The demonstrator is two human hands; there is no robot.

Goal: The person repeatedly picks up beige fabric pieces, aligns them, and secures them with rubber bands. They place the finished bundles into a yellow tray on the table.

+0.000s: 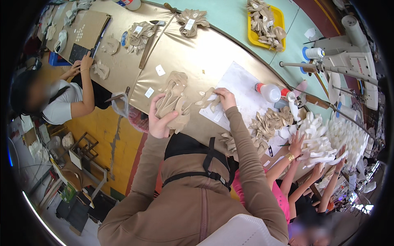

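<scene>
My left hand (158, 121) is closed around a thick stack of beige, curved cut pieces (174, 102), which look like fabric or leather shoe parts, held over the table's near edge. To its right, my right hand (224, 99) pinches the end of one loose beige piece (204, 99) with small holes. This piece lies partly over a white paper sheet (242, 80); its underside is hidden. Two small white labels, a square label (160, 70) and a tilted label (149, 92), lie on the tabletop left of the stack.
On the right are a white bottle (270, 93), beige bundles (273, 121), white padded pieces (314, 133) and co-workers' hands (296, 145). A yellow tray (283, 18) and sewing machine (349, 61) stand beyond. A hammer (150, 45) lies far left, near a seated person (63, 106).
</scene>
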